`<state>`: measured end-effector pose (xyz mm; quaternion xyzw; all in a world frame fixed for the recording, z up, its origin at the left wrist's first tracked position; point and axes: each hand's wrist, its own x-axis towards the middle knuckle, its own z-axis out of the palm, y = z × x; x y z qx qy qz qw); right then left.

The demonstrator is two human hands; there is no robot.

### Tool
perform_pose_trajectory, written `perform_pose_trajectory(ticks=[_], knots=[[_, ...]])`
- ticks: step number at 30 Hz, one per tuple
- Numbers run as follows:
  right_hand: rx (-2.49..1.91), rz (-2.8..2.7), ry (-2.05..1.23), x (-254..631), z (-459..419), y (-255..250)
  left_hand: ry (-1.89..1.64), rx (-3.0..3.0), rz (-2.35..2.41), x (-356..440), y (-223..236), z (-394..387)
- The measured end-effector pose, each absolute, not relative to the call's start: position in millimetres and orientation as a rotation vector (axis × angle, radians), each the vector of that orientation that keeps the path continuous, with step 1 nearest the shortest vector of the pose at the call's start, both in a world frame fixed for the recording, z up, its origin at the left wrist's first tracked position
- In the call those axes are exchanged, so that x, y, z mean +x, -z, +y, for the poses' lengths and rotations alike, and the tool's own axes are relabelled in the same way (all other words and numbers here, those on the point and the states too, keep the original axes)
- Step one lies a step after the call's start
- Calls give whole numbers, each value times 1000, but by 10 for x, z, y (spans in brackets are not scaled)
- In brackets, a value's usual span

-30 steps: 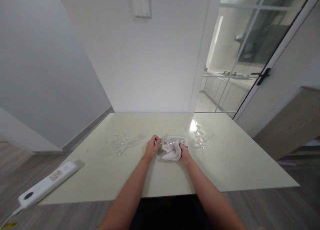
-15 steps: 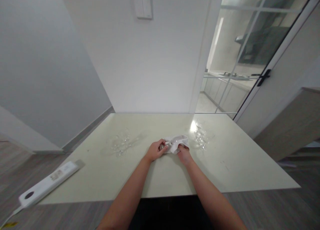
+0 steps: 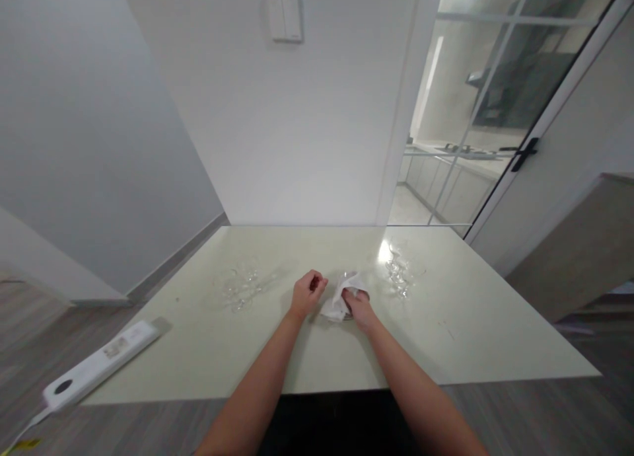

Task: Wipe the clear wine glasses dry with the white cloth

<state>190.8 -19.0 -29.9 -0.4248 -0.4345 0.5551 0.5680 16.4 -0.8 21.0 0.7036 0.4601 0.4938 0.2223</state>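
Note:
My left hand (image 3: 306, 295) is over the middle of the pale table (image 3: 446, 337), its fingers curled in a pinch on one end of a clear stemmed glass (image 3: 347, 275). The glass is mostly hidden. Right beside it, my right hand (image 3: 360, 308) is closed on a crumpled white cloth (image 3: 337, 304) bunched around the glass. Both forearms reach in from the near edge of the table.
Several clear glasses (image 3: 241, 288) lie on the table left of my hands, and another cluster of glasses (image 3: 399, 273) sits to the right. A long white device (image 3: 99, 367) overhangs the table's left near corner. A wall stands behind the table, with a glass door (image 3: 495, 112) at the right.
The cloth has been drawn into a tighter bunch under my right hand. My left hand has lifted slightly and turned. The glasses on the table have not moved.

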Motion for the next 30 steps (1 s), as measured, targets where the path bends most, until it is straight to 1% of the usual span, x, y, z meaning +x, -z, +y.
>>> perform_pose_trajectory(ticks=[4,8,11,14,16,20,25,30], knots=[[-992,-1056,-1345,1890,-231,245,-1380,1824,1046,453,-346,-43],[-988,-1121,-1338,1897,-248,238,-1439,1502,1016,640,-281,-18],[-960,-1116,-1456,1900,-279,233,-1415,1247,880,601,-154,15],[-959,-1051,-1607,1892,-315,203,-1307,1076,700,499,-80,26],[-961,-1040,-1588,1882,-329,169,-1272,1058,670,457,-75,26],[-1008,-1092,-1420,1871,-328,112,-1354,1145,794,458,-111,30],[-942,-1107,-1442,1892,-311,147,-1285,1128,718,462,-108,6],[-913,-1189,-1436,1903,-300,195,-1307,1160,728,472,-54,-5]])
